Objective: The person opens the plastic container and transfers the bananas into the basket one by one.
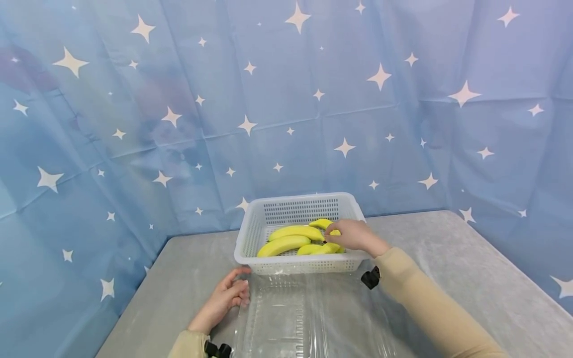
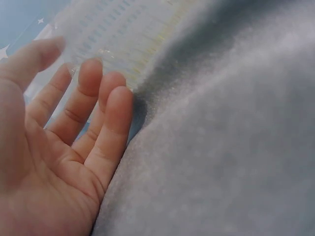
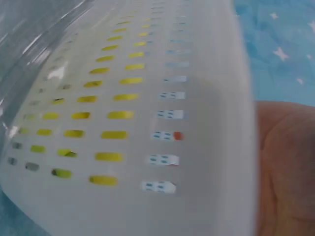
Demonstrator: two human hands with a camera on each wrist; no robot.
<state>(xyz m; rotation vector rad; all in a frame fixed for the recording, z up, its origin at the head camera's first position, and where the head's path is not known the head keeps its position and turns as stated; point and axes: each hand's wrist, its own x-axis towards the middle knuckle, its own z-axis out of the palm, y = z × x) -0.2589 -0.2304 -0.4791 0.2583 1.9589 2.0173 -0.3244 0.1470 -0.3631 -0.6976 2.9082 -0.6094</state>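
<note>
A white perforated plastic basket (image 1: 302, 267) stands on the table with several yellow bananas (image 1: 295, 231) lying in it. My right hand (image 1: 354, 234) reaches over the basket's right side, thumb and fingers curled about a banana (image 1: 320, 223) at the right end. In the right wrist view the basket wall (image 3: 211, 147) hides those fingers; only the palm (image 3: 288, 167) shows. A clear plastic clamshell box (image 1: 275, 318) lies unfolded in front of the basket. By its far left corner is my left hand (image 1: 224, 298), fingers loosely bent and holding nothing; the left wrist view shows its palm (image 2: 54, 162).
A grey cloth-like surface covers the table (image 1: 188, 268). Behind and at both sides hangs a blue curtain (image 1: 286, 124) with white stars. The basket stands close to the back curtain. Black wrist cameras (image 1: 370, 277) sit on both sleeves.
</note>
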